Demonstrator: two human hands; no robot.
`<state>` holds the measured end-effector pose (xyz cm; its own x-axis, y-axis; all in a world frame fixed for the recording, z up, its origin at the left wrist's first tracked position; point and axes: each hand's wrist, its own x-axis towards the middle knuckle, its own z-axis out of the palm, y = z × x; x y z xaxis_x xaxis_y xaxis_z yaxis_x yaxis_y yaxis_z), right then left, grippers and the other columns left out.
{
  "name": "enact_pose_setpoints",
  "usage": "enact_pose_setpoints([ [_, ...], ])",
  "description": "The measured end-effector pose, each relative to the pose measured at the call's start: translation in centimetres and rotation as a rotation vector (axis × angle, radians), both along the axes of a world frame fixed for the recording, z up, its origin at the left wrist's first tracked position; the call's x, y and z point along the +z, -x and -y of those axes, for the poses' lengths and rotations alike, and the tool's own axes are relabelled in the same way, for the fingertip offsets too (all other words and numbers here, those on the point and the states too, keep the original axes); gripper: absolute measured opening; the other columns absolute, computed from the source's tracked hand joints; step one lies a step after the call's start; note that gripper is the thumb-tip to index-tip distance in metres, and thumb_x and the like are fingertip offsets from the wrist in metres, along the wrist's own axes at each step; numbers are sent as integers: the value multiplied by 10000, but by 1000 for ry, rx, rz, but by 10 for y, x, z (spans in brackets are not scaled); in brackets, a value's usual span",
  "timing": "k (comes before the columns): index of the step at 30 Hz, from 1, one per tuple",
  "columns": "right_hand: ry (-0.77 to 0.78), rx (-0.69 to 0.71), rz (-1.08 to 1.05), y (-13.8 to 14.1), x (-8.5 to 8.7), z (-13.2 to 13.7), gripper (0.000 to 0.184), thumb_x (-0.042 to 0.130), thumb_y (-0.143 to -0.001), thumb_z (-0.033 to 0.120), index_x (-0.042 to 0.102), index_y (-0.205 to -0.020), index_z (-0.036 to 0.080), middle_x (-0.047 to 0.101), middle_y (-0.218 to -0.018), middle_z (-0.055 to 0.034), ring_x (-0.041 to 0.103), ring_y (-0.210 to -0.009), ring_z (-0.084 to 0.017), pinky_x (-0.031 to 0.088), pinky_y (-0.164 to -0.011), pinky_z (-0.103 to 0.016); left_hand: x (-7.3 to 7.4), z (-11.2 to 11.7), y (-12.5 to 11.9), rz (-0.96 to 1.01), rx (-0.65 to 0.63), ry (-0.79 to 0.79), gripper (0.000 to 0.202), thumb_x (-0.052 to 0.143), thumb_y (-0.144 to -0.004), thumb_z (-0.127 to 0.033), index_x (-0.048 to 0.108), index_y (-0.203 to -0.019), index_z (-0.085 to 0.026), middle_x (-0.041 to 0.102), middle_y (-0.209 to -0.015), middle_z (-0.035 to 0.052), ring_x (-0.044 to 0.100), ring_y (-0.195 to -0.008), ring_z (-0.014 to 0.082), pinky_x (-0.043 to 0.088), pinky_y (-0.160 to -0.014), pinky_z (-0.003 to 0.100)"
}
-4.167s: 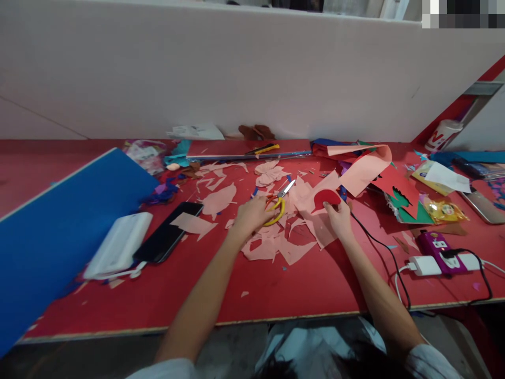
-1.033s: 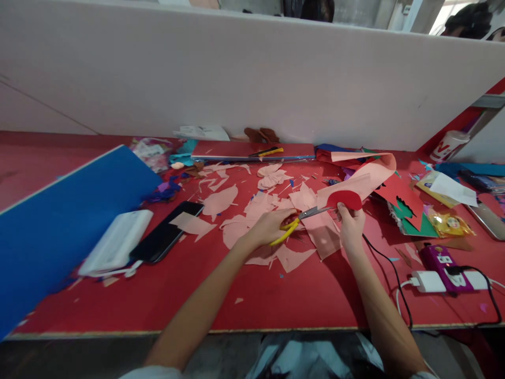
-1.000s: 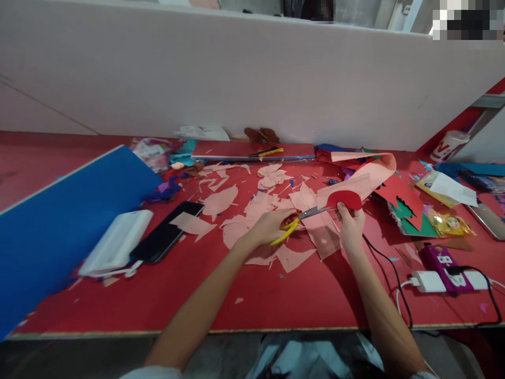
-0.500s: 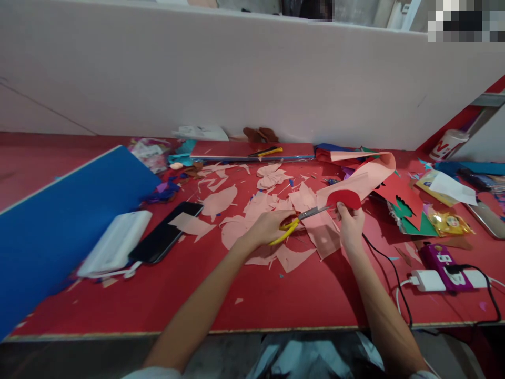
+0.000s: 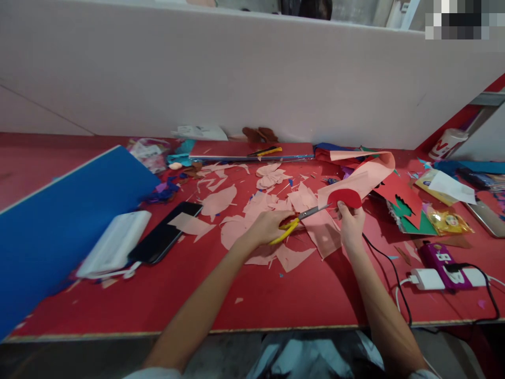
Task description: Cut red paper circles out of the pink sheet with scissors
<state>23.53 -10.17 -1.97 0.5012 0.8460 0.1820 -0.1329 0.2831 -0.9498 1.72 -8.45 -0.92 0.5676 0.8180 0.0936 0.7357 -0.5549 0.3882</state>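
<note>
A person's left hand (image 5: 267, 227) closes around the yellow-handled scissors (image 5: 287, 232), fingers through the loops and grey blades pointing right, just short of the salmon paper strip (image 5: 361, 176). How far the blades stand open is hard to make out. The right hand (image 5: 350, 226) pinches that strip together with a red paper semicircle (image 5: 344, 198), the strip curling up toward the upper right; the two hands are apart. Salmon paper scraps (image 5: 213, 202) litter the red table (image 5: 276, 300) around both hands.

At lower right, a purple case (image 5: 440, 258) shows white lettering, partly covered by a black cable (image 5: 389, 268) and too blurred to read with certainty. Beside it sits a white plug adapter (image 5: 420, 279). The white cup (image 5: 447, 143) at upper right carries a red mark, cut off by its curve, and the yellow foil packet (image 5: 447, 222) has no legible label. A black smartphone (image 5: 163, 239) lies at left, partly under a salmon scrap. The white partition (image 5: 236, 79) hides most of what lies beyond, and the top right corner is pixelated.
</note>
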Motion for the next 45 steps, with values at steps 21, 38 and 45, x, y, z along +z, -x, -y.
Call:
enact_pose_setpoints([
  [21, 1, 7, -161, 5, 0, 0, 204, 687, -676, 314, 556, -737, 171, 533, -571, 66, 434, -506, -69, 365, -515, -219, 2, 8, -13, 36, 124, -12, 332, 475, -846, -436, 607, -1050, -210, 697, -996, 72, 637, -864, 205, 435, -687, 250],
  [38, -19, 49, -512, 23, 1, 4, 290, 740, -583, 276, 498, -718, 188, 542, -651, 73, 482, -549, -52, 435, -601, -220, -4, 19, -31, 78, 206, -59, 311, 493, -841, -351, 607, -1090, -203, 688, -1052, 65, 638, -926, 210, 462, -781, 281],
  [45, -22, -17, -525, 25, -3, 3, 289, 737, -574, 275, 504, -722, 191, 544, -649, 70, 471, -539, -51, 426, -572, -208, -6, 22, -35, 46, 212, -65, 319, 441, -877, -349, 589, -1107, -185, 681, -1048, 88, 640, -916, 215, 475, -786, 301],
])
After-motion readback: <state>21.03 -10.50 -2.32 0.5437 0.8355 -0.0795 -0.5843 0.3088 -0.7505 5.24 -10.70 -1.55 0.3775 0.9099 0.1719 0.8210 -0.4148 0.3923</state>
